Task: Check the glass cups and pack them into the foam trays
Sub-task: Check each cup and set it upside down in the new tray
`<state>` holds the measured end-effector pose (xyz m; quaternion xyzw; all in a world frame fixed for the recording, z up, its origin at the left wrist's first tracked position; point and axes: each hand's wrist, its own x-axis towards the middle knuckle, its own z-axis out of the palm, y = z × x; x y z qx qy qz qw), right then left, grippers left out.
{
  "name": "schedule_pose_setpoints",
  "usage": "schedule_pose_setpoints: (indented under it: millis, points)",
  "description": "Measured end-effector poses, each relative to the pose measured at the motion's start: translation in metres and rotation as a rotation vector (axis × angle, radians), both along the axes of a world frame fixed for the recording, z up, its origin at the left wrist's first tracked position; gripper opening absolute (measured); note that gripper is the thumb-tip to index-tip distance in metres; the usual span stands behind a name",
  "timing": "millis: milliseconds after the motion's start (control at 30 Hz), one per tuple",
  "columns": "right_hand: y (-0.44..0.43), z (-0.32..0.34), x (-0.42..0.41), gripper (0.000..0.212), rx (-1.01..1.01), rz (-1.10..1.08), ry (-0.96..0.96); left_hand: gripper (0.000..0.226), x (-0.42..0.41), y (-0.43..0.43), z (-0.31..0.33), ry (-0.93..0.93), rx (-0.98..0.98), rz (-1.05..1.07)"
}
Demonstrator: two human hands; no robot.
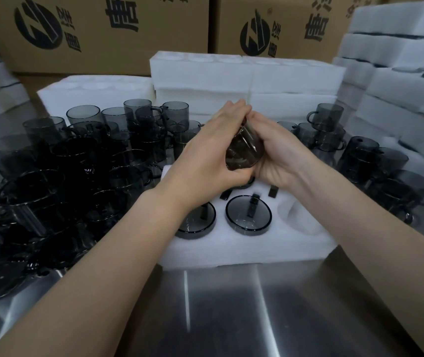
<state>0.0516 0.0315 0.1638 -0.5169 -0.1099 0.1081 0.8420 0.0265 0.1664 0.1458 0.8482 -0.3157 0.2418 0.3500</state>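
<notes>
Left hand (205, 153), right hand (272, 153) around cup (243, 150)

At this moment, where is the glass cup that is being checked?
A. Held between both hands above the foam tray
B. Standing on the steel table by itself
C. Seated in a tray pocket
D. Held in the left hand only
A: the left hand and right hand both clasp the dark glass cup, raised over the foam tray.
</notes>
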Motion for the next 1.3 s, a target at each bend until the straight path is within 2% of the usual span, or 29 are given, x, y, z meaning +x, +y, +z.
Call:
schedule_pose_setpoints:
  millis: [200,400,533,600,667,733,800,867,1067,1167,1300]
  points:
    - [-0.001,-0.002,0.001,0.040,-0.008,0.000,0.007,0.083,0.003,0.001,0.001,0.062,-0.006,-0.045]
    - [-0.012,-0.003,0.007,0.032,-0.017,-0.002,-0.024,0.087,0.001,0.001,0.012,0.237,-0.049,-0.044]
    - [-0.031,0.002,0.012,0.037,-0.159,0.090,-0.034,0.078,-0.013,-0.015,0.021,0.233,-0.028,0.068]
    - [-0.041,0.003,0.016,0.034,-0.212,-0.034,-0.079,0.073,-0.024,-0.025,0.028,0.204,-0.046,0.106]
    - [-0.051,0.000,0.021,0.026,-0.210,-0.223,-0.067,0.068,-0.036,-0.036,0.033,0.212,-0.047,0.053]
    - [-0.060,-0.004,0.025,0.022,-0.245,-0.374,-0.054,0.063,-0.047,-0.051,0.030,0.250,0.047,-0.058]
    - [-0.065,-0.009,0.028,0.023,-0.301,-0.410,-0.041,0.061,-0.056,-0.062,0.023,0.311,0.179,-0.157]
    - [-0.066,-0.014,0.029,0.023,-0.334,-0.410,-0.024,0.060,-0.059,-0.068,0.015,0.340,0.300,-0.169]
    - [-0.058,-0.021,0.026,0.020,-0.422,-0.388,-0.043,0.040,-0.063,-0.069,0.012,0.246,0.319,-0.113]
    - [-0.057,-0.021,0.025,0.019,-0.528,-0.385,-0.068,0.039,-0.067,-0.073,0.010,0.184,0.354,-0.085]
    - [-0.058,-0.023,0.026,0.018,-0.510,-0.390,-0.084,0.038,-0.068,-0.075,0.010,0.187,0.344,-0.113]
